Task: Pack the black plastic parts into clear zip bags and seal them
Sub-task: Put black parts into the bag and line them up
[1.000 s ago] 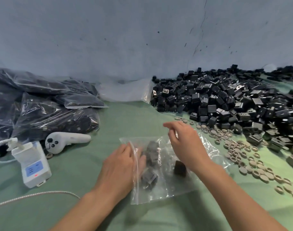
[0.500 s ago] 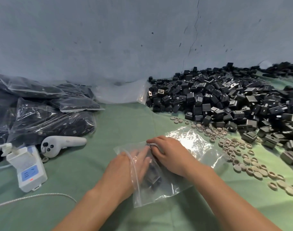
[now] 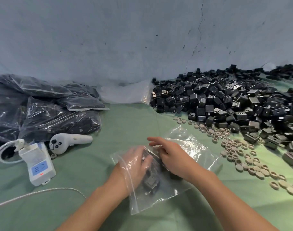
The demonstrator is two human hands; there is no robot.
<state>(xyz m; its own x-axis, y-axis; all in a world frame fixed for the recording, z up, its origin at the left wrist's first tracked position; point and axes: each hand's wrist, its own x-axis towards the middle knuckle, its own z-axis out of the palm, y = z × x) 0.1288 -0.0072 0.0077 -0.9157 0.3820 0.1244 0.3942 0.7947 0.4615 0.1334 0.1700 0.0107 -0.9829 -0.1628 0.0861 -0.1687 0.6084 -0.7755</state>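
Lying mouth-leftward, the zip bag (image 3: 190, 148) holds left hand (image 3: 136, 162), right hand (image 3: 173, 155) atop, both grips apart.

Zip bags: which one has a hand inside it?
The near clear bag: the left hand is inside it. Full bags at left and empty ones by the wall lie untouched.

Both forearms forward, left hand (image 3: 134, 164) beside right hand (image 3: 173, 158), fingers (image 3: 155, 140) loosely straight.
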